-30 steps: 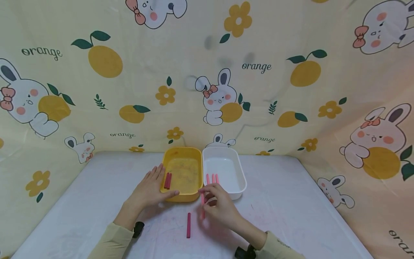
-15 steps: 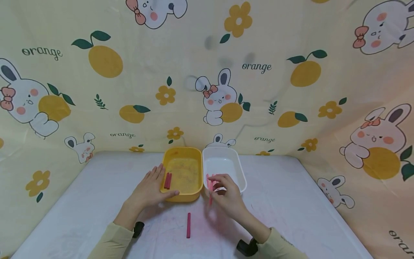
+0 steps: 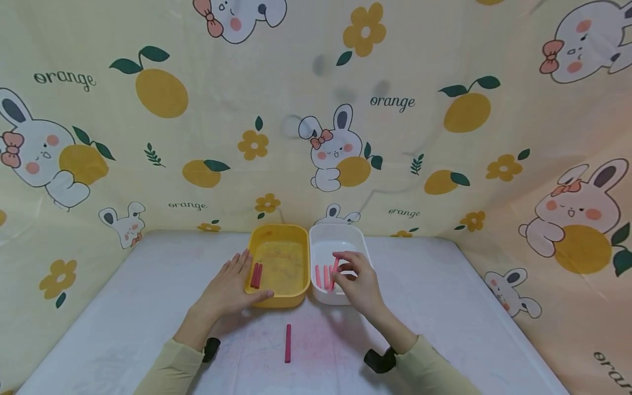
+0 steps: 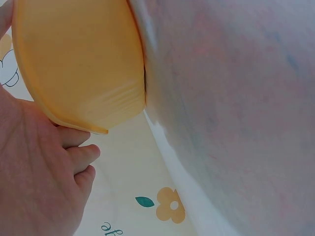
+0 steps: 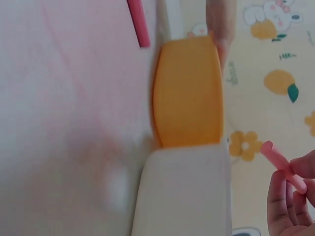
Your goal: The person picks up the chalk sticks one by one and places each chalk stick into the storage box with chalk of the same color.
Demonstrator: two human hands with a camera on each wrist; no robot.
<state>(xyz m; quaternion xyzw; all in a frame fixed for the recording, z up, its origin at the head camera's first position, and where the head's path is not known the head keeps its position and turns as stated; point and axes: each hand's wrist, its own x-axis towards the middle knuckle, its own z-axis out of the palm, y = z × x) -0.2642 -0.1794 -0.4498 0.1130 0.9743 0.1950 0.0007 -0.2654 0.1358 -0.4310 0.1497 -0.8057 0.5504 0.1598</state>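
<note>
The pink stick (image 5: 276, 158) is pinched at a slant over the white box (image 3: 331, 298) by the right hand (image 3: 362, 285), which is cut off in its wrist view. Whether the three pink sticks (image 3: 326, 277) inside are touched cannot be told. The left hand (image 3: 224, 288) is laid against the yellow box (image 3: 278, 302), fingers extended, thumb apart; two red sticks (image 3: 256, 276) are contained there. Another red stick (image 3: 288, 344) is seen on the table (image 3: 419, 307).
</note>
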